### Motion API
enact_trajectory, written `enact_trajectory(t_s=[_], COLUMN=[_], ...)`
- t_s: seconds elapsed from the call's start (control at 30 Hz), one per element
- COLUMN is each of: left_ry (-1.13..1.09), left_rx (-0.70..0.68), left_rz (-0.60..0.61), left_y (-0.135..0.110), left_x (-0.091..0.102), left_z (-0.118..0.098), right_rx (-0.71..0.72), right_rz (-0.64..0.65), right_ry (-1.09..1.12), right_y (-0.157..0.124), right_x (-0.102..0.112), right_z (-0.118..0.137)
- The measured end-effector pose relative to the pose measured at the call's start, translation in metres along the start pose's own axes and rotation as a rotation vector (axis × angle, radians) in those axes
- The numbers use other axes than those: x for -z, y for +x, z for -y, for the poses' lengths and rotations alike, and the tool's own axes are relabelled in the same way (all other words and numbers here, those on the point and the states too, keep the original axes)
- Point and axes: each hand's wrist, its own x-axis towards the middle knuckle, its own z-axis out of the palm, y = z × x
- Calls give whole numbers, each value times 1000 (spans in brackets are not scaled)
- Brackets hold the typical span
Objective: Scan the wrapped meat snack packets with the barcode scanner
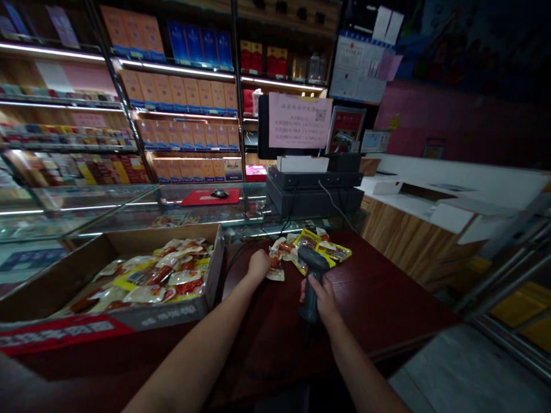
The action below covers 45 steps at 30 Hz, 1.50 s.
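Note:
My right hand [322, 295] is wrapped round the handle of a dark barcode scanner [312, 269], its head pointing at a small heap of yellow and red snack packets [318, 245] on the dark red counter [387, 298]. My left hand [259, 265] is closed on one packet [275, 273] at the left end of that heap. A scanner cable runs off across the counter toward the register.
An open cardboard box [64, 275] full of similar snack packets stands on the left. Behind are a glass display case [129, 206] with a red mouse pad and mouse [218, 194], a cash register with a screen [310, 183], shelves of boxed goods, and a white counter [451, 195] at right.

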Motion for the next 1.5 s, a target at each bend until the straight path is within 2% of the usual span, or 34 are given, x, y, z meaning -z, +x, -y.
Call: enact_trajectory(t_s=[0.07, 0.1, 0.17, 0.27, 0.33, 0.4, 0.47, 0.57, 0.67, 0.87, 1.3, 1.5], left_ry=[-60, -156, -497, -1138, -1476, -1714, -1843, -1919, -1920, -1874, -1755, -1791], left_rx=[-4, 13, 83, 213, 276, 338, 386, 415, 408, 437, 419, 479], left_rz=[-45, -56, 0, 331, 543, 645, 679, 674, 725, 812, 763, 739], left_y=[-4, -6, -9, -14, -17, -19, -18, -16, -14, -15, -17, -21], left_x=[9, 13, 19, 25, 26, 25, 23, 19, 18, 18, 18, 21], left_z=[12, 18, 28, 36, 38, 40, 42, 46, 49, 50, 50, 43], right_rx=[-1, -2, -3, -3, -9, -27, -57, -107, -134, -127, -119, -130], right_rz=[12, 15, 17, 30, 52, 83, 115, 164, 198, 177, 142, 128], right_ry=[-4, -5, -6, 0, 11, 33, 56, 73, 64, 26, -13, 3], right_y=[0, -1, -1, -2, -3, -4, -6, -8, -10, -9, -8, -7], right_x=[-1, -1, -1, -1, -1, -1, -2, -4, -6, -6, -6, -6], right_z=[1, 1, 1, 1, 1, 1, 2, 2, 2, 1, 0, 0])
